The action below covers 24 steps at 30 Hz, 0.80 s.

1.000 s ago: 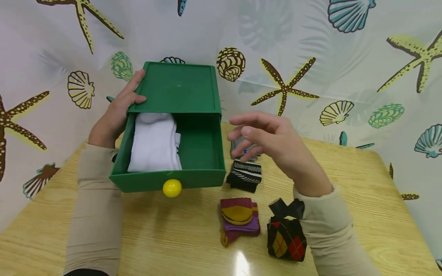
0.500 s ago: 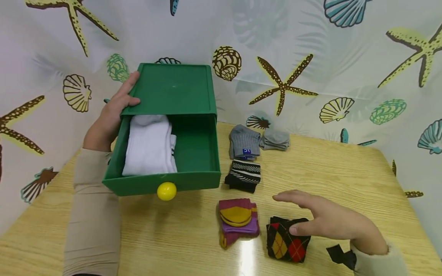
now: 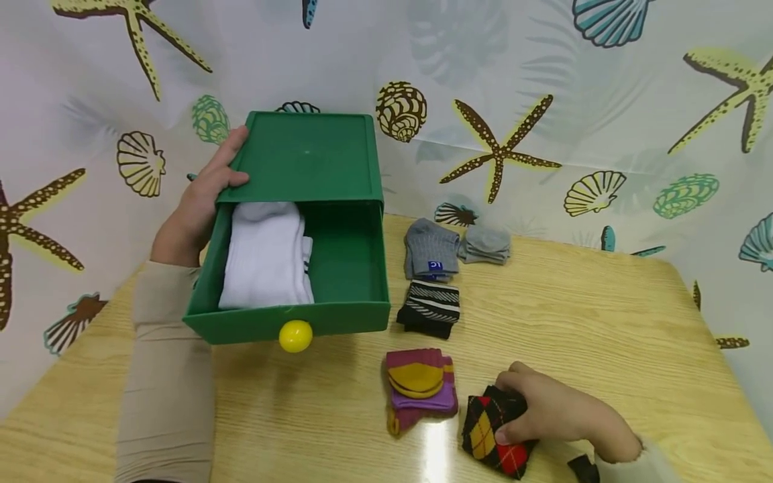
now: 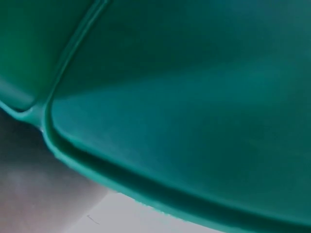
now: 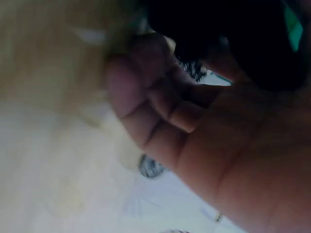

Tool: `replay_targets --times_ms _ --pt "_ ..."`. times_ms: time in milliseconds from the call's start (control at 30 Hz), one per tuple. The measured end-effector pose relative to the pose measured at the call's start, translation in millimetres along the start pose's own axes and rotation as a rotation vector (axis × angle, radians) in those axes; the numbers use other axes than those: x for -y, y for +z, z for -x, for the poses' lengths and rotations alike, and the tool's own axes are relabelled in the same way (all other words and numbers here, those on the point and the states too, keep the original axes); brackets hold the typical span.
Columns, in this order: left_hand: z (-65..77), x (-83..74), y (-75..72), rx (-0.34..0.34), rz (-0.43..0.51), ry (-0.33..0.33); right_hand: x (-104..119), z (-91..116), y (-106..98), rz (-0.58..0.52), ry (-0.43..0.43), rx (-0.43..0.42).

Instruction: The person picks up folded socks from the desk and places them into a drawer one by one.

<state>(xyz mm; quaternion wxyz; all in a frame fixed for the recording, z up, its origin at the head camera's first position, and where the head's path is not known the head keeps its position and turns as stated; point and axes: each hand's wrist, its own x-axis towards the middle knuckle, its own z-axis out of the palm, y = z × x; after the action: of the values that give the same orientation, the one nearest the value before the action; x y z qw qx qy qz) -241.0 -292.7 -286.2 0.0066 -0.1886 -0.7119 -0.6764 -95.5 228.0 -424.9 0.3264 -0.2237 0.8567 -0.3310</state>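
In the head view, my left hand (image 3: pixel 196 204) rests against the left side of a green drawer box (image 3: pixel 308 161), fingers straight. The drawer (image 3: pixel 350 268), with a yellow knob (image 3: pixel 296 336), is pulled out. Folded white socks (image 3: pixel 262 258) fill its left part. At the lower right, my right hand (image 3: pixel 552 412) pinches a folded argyle sock pair (image 3: pixel 483 433) between thumb and fingers. It sits tilted at the table's front. The right wrist view has my curled fingers (image 5: pixel 146 107) beside a dark shape. Only green plastic (image 4: pixel 170 136) fills most of the left wrist view.
Maroon and mustard socks (image 3: pixel 417 376) lie left of the argyle pair. Behind them are black striped socks (image 3: pixel 430 305), grey socks (image 3: pixel 431 248) and smaller light grey socks (image 3: pixel 486 243). A patterned cloth (image 3: pixel 471 67) hangs behind the wooden table (image 3: pixel 604 322).
My right hand has moved from beside the drawer down to the argyle socks and taken hold of them; they have turned slightly. The left hand and box stay in place.
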Motion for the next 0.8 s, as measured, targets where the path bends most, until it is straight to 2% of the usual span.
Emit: replay_targets --times_ms 100,200,300,433,667,800 --pt "0.0 -0.1 0.6 0.005 0.003 0.004 11 3 2 -0.102 -0.081 0.021" --pt "0.2 0.1 0.5 0.008 0.008 0.006 35 10 -1 -0.205 -0.125 0.052" --pt "0.0 0.7 0.0 0.010 0.009 0.001 45 13 -5 -0.306 -0.151 0.060" --pt "0.1 0.9 1.1 0.014 0.010 -0.004 46 18 -15 -0.339 -0.165 -0.035" --pt "2.5 0.4 2.2 0.004 0.006 0.009 63 22 -37 -0.205 -0.189 -0.254" --pt "2.3 0.9 0.6 0.001 0.008 0.008 79 20 -48 -0.299 -0.234 -0.347"
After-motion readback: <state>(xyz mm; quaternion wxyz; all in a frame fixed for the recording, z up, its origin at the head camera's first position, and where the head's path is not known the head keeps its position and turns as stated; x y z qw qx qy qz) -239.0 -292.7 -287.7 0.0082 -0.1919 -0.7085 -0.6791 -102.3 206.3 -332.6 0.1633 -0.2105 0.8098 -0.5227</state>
